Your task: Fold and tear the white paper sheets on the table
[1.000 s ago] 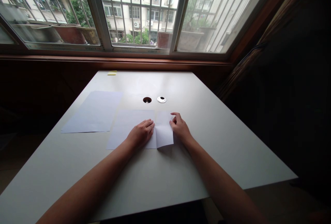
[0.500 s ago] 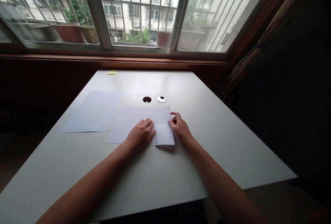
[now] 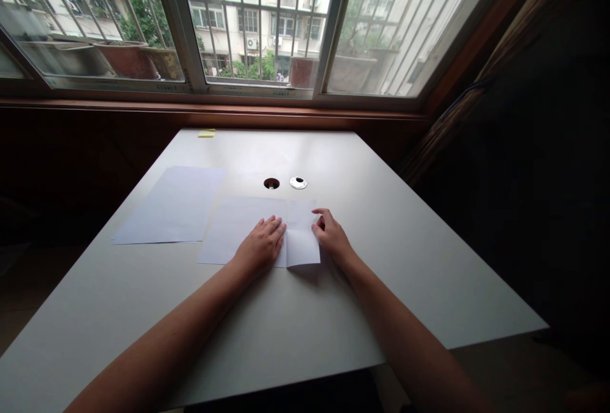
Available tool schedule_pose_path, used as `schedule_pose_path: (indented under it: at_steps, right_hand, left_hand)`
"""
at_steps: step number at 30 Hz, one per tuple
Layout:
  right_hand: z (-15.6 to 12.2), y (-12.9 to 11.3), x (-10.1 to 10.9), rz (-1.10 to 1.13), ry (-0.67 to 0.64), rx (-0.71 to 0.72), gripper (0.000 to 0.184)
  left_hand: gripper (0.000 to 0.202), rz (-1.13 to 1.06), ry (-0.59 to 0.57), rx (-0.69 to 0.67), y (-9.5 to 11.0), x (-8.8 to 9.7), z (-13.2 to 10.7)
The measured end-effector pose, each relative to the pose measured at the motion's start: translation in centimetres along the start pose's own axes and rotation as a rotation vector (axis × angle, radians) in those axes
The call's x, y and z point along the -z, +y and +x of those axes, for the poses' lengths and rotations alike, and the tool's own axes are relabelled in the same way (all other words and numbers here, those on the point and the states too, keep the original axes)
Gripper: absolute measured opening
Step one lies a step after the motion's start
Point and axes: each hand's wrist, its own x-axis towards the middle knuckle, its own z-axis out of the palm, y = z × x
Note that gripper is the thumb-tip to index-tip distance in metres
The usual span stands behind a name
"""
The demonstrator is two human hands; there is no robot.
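A white sheet of paper (image 3: 223, 229) lies on the white table with a vertical crease right of its middle. My left hand (image 3: 263, 241) rests flat on it, fingers stretched out beside the crease and palm down. At the sheet's right edge, my right hand (image 3: 331, 232) pinches the paper between thumb and curled fingers, the index finger pointing out over the edge. The right-hand flap of the sheet (image 3: 302, 248) is bent up slightly off the table and casts a shadow below.
More white paper (image 3: 169, 206) lies to the left on the table (image 3: 410, 286). Beyond my hands are a round cable hole (image 3: 271, 183) and its loose cover (image 3: 298, 183). Yellow sticky notes (image 3: 206, 133) sit at the far edge, below a barred window (image 3: 257, 25).
The right flap of the sheet has risen a little more from the table, its lower corner moving up and inward. My left hand stays nearly where it was.
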Motion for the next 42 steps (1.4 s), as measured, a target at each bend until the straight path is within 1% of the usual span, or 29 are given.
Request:
schedule_pose_path:
  at_steps: [7,13,18,22,26,30,34,42]
  right_hand:
    - [-0.3,0.0,0.2,0.029,0.006,-0.007,0.036]
    - [-0.3,0.0,0.4,0.049,0.005,-0.038,0.039]
    - [-0.3,-0.3,0.3,0.065,-0.012,-0.038,0.04]
    - [-0.3,-0.5,0.4,0.056,0.001,-0.042,0.039]
    - [-0.3,-0.5,0.4,0.039,-0.004,-0.042,0.039]
    - [-0.1,-0.5,0.3,0.037,0.013,-0.056,0.038]
    - [0.1,-0.5,0.1,0.013,0.014,-0.049,0.037]
    - [-0.5,-0.4,0.4,0.028,-0.013,-0.029,0.039]
  left_hand:
    - [0.041,0.008,-0.022,0.016,0.1,0.2,-0.1]
    - [0.039,0.004,-0.008,0.012,-0.4,0.3,0.0]
    - [0.029,-0.034,0.053,-0.051,-0.9,0.9,0.2]
    - [0.026,-0.052,0.071,-0.092,-0.6,1.1,0.1]
    - [0.031,-0.042,0.071,-0.082,0.0,0.8,0.0]
    - [0.038,-0.021,0.02,-0.076,0.2,0.5,0.1]
    - [0.039,-0.026,-0.001,-0.072,-0.1,0.3,0.1]
    - [0.039,-0.045,0.01,-0.059,-0.2,0.1,0.1]
